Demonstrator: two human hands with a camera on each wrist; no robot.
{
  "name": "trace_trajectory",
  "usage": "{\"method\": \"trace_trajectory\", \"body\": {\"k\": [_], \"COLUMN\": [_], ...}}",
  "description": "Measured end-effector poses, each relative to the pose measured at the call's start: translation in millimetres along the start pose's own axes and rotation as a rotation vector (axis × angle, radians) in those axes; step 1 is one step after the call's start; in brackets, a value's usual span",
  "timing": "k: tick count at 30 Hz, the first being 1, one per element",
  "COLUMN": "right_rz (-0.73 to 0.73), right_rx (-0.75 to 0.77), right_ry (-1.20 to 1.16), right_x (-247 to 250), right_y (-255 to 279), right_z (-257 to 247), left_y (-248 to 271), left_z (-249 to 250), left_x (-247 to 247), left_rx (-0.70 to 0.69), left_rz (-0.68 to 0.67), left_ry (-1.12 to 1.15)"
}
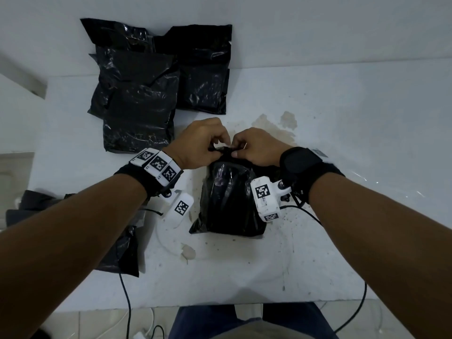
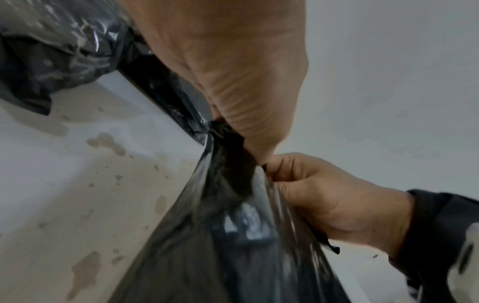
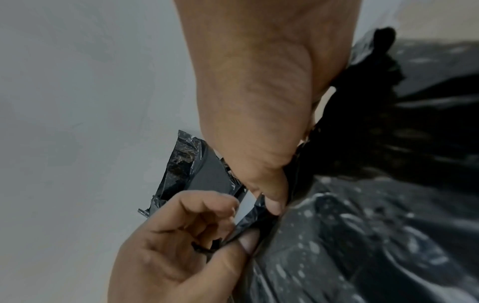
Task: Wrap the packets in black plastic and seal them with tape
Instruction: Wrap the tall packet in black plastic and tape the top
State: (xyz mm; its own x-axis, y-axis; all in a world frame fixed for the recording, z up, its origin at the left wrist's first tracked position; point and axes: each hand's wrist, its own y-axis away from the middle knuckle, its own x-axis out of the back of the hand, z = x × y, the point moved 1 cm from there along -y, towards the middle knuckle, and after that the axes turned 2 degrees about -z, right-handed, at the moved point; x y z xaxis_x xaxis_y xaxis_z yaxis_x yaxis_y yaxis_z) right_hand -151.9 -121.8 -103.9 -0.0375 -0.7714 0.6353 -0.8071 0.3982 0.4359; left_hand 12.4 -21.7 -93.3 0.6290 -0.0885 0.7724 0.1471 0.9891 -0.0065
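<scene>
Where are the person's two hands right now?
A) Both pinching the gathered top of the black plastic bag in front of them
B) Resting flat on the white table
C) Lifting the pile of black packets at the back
A: the left hand and right hand meet at the bunched top of the black plastic bag, fingers curled round the plastic.

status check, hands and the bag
Left hand and right hand both pinch gathered top of black bag. Bag stands on table, untaped. Wrapped packets behind, clear of work.

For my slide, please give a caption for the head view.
Both hands, left and right, pinch the gathered top of a black plastic bag on the white table.
</scene>
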Motion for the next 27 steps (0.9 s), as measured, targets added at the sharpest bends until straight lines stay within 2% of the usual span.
{"method": "trace_trajectory", "body": {"k": [4, 7, 10, 12, 19, 22, 27], "right_rz": [-0.006, 0.0, 0.006, -0.002, 0.008, 0.006, 0.091], "right_rx": [0.001, 0.005, -0.001, -0.012, -0.063, -0.053, -0.021], "right_ry": [0.003, 0.011, -0.012, -0.036, -0.192, -0.188, -0.18], "right_x": [0.6, 0.8, 3.7, 6.2, 8.6, 10.2, 10.3], "right_y": [2.3, 3.8, 6.8, 9.1, 25.3, 29.7, 32.0], "right_z": [-1.6, -3.4, -3.3, -0.8, 1.0, -1.6, -5.6], "left_y": [-1.3, -9.2, -13.1, -12.1, -8.4, -5.5, -2.0], "left_z": [5.4, 12.4, 15.5, 14.0, 14.3, 14.8, 16.2], "left_x": [6.8, 9.7, 14.7, 17.7, 12.6, 9.8, 10.2], "left_rx": [0.224, 0.35, 0.371, 0.358, 0.288, 0.305, 0.357], "left_rz": [-0.078, -0.171, -0.3, -0.337, -0.175, -0.078, 0.034], "left_ry": [0.183, 0.143, 0.142, 0.129, 0.079, 0.104, 0.193]}}
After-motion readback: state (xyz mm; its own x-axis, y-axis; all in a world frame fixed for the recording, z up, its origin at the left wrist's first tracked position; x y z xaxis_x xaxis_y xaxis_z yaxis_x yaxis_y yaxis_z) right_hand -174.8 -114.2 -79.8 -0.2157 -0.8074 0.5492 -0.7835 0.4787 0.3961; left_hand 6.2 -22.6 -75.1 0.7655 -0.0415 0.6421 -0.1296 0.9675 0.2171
